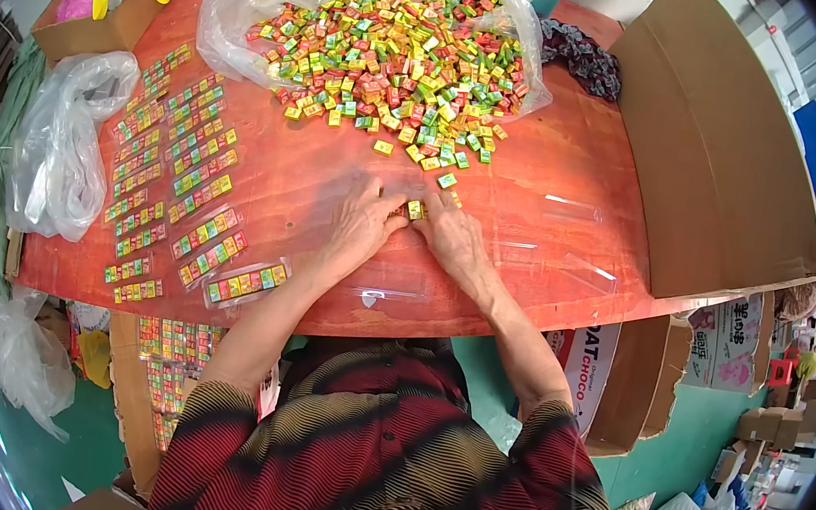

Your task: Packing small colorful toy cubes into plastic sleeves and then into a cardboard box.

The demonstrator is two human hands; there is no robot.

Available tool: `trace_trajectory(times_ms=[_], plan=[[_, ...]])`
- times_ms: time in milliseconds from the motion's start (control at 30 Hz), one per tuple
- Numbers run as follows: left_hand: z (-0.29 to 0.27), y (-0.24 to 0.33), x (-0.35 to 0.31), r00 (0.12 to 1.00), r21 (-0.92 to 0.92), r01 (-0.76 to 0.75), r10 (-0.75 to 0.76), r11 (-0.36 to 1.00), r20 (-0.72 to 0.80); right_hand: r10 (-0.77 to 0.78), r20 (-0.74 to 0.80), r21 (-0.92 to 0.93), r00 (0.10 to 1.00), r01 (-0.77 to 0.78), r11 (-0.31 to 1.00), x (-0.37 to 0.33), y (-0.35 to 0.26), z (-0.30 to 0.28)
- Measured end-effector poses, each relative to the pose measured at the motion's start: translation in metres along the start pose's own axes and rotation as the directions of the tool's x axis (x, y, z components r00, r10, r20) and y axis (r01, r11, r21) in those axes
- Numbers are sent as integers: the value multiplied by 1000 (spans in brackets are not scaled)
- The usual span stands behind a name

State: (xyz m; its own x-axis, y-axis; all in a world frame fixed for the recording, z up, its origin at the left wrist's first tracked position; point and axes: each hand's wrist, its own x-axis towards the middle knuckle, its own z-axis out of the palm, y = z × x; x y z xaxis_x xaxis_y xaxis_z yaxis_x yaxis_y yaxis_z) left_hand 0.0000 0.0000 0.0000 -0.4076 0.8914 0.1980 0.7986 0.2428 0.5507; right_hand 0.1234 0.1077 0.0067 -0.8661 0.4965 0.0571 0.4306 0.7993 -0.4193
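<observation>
At the middle of the red table, my left hand [364, 220] and my right hand [453, 235] meet, fingers bent and closed around a few small boxes. A yellow small box [417, 210] shows between the fingertips; the others there are mostly hidden. Just beyond my right hand lie a green small box [447, 181] and more loose ones. These trail from a large heap of small red, yellow and green boxes [390, 62], which spills out of a clear plastic bag [222, 27]. Beneath my wrists lies a clear plastic tray [378, 297].
Left on the red table [537, 184] are rows of filled clear trays [246, 282]. Clear trays [589, 274] lie at right, beside a tall cardboard box [732, 151]. A plastic bag [63, 145] hangs over the left edge. Below stands a carton of filled trays [177, 355].
</observation>
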Motion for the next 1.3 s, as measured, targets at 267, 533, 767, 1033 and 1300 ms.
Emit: trace_trajectory(times_ms=[267,533,767,1033,1300], plan=[[10,7,0,994,-10,-35,34,999,-101,169,-108,-125,980,-182,975,4,19,-37],[14,10,3,992,63,-57,64,996,-109,186,-134,-233,973,-213,949,8,30,-24],[15,12,4,985,38,-68,73,997,-153,-35,-334,-126,942,-8,992,24,35,-26],[12,11,3,994,43,-26,30,999,-107,-166,-123,-267,978,129,955,20,33,-17],[8,8,4,995,37,-54,57,998,-87,-100,-131,-23,986,98,995,7,41,-43]])
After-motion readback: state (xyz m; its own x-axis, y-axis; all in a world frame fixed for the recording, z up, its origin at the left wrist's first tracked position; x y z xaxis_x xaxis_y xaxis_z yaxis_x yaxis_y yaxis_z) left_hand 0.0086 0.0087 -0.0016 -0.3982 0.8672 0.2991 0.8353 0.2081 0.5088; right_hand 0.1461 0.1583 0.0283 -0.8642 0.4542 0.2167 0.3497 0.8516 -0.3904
